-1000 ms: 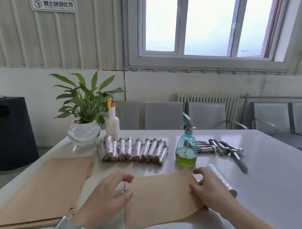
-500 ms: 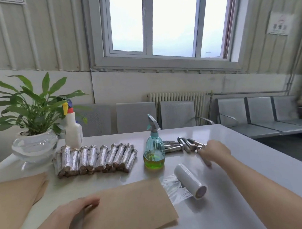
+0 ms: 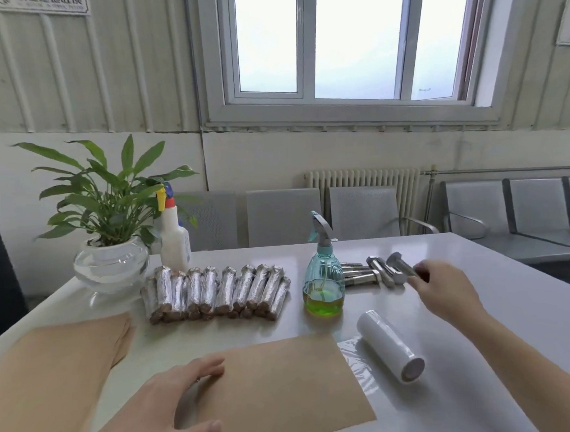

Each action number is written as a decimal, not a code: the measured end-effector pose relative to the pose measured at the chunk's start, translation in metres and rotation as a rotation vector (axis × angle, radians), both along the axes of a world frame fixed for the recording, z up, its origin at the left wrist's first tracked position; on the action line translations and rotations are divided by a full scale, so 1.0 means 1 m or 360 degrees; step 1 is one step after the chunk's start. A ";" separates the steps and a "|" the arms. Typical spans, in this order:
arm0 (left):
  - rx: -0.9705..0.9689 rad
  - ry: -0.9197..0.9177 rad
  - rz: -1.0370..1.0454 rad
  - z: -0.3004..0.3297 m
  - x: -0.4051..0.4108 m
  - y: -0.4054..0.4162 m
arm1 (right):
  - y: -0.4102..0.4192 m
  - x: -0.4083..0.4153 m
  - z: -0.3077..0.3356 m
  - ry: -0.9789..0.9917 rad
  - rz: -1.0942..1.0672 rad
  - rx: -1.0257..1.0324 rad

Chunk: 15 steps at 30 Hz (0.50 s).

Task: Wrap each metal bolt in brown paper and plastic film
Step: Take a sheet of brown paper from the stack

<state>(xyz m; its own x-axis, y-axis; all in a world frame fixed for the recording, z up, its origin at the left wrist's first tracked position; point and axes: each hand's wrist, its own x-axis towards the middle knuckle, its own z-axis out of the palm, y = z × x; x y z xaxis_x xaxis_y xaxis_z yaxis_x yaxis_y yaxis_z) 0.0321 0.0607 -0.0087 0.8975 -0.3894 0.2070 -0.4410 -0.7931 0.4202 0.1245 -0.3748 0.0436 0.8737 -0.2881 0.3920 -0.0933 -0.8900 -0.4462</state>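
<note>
Fingers of the left hand (image 3: 174, 400) are lying flat and spread on the near-left edge of the brown paper sheet (image 3: 283, 390), seemingly pinning it ready. Just right of the sheet, the film roll (image 3: 390, 344) is trailing a loose tail. Beyond the sheet, the right hand (image 3: 441, 288) is curling around one bolt (image 3: 400, 266) at the bare pile, likely fetching it, while wrapped bolts (image 3: 215, 291) are lying set aside farther back-left.

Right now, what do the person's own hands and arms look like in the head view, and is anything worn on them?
Both hands are bare: the left hand and the right hand show no gloves. The right forearm is bare too, with no sleeve in view. The left wrist is cut off by the frame edge, so anything worn there cannot be seen.
</note>
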 end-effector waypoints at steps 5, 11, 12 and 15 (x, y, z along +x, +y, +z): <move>-0.0154 0.0026 0.0037 -0.008 -0.002 0.000 | 0.095 -0.056 0.027 -0.0234 0.0990 -0.0119; -0.0245 0.0116 0.0038 -0.006 -0.007 -0.005 | 0.178 -0.059 -0.038 0.0134 0.1325 -0.0466; -0.0245 0.0097 0.0044 -0.006 -0.008 -0.005 | 0.180 -0.056 -0.046 0.0135 0.1312 -0.0488; -0.0235 0.0090 0.0029 -0.007 -0.007 -0.003 | 0.178 -0.051 -0.057 0.0085 0.1313 -0.0511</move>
<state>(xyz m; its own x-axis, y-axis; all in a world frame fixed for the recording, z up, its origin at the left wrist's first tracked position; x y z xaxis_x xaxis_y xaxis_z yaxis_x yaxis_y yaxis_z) 0.0249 0.0574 -0.0161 0.9160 -0.3420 0.2096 -0.3994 -0.7286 0.5565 0.0731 -0.1968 -0.0137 0.7740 0.5585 0.2983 0.6199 -0.7645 -0.1771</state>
